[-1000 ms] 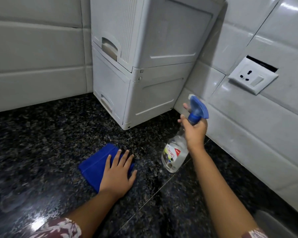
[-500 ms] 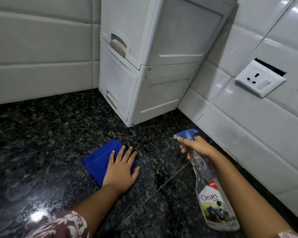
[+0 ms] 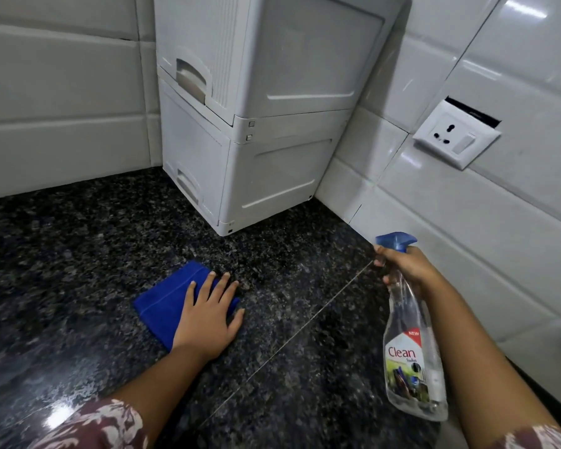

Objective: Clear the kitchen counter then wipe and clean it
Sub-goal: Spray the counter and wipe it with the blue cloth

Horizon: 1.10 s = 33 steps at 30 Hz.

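A folded blue cloth (image 3: pixel 166 303) lies on the black speckled granite counter (image 3: pixel 62 270). My left hand (image 3: pixel 208 315) rests flat on the cloth's right part, fingers spread and pointing away from me. My right hand (image 3: pixel 405 264) grips the neck of a clear spray bottle (image 3: pixel 412 358) with a blue trigger head and a "Clean" label. The bottle hangs tilted, its base toward me above the counter and its nozzle aimed left over the counter.
A grey plastic drawer unit (image 3: pixel 272 124) with two stacked drawers stands in the counter's back corner. White tiled walls run behind and along the right, where a white socket plate (image 3: pixel 457 137) is mounted. A thin seam (image 3: pixel 305 325) crosses the granite diagonally.
My right hand swung the bottle from base-down, held upright near the drawer unit, to nozzle-forward with the base toward me. The left hand stayed on the cloth.
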Available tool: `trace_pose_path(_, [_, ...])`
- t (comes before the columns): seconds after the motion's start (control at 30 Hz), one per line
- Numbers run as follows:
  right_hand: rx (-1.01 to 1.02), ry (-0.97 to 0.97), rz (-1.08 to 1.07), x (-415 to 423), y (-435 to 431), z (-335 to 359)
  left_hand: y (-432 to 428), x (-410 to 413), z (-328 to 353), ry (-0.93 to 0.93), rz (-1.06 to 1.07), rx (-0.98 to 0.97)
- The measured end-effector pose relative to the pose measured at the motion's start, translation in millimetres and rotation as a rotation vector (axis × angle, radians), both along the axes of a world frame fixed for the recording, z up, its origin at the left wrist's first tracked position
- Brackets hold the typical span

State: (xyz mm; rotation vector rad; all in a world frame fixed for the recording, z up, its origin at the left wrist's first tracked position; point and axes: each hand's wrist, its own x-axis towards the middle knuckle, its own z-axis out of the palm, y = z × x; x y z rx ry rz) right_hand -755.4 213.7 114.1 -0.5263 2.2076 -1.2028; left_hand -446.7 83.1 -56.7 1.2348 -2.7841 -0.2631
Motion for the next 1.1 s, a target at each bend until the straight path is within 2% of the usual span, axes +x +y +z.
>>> trace_pose_path(0.43, [0.101, -0.063, 0.084, 108, 99, -13, 7, 6, 4, -0.024, -0.037, 0.005])
trace_pose_path(0.7, [0.248, -0.139, 0.363, 205, 133, -37, 8, 11, 8, 0.053, -0.104, 0.033])
trace_pose_path(0.8, [0.271, -0.129, 0.31, 218, 155, -52, 16, 16, 8, 0.131, -0.196, -0.019])
trace_pose_path(0.9, [0.265, -0.126, 0.202, 207, 176, -51, 40, 18, 7, 0.24, -0.215, 0.055])
trace_pose_path(1.0, [0.204, -0.051, 0.054, 176, 191, -41, 68, 15, 6, 0.212, -0.173, 0.182])
trace_pose_path(1.1, [0.132, 0.005, -0.133, 135, 192, -30, 80, 18, 1, 0.129, -0.161, 0.193])
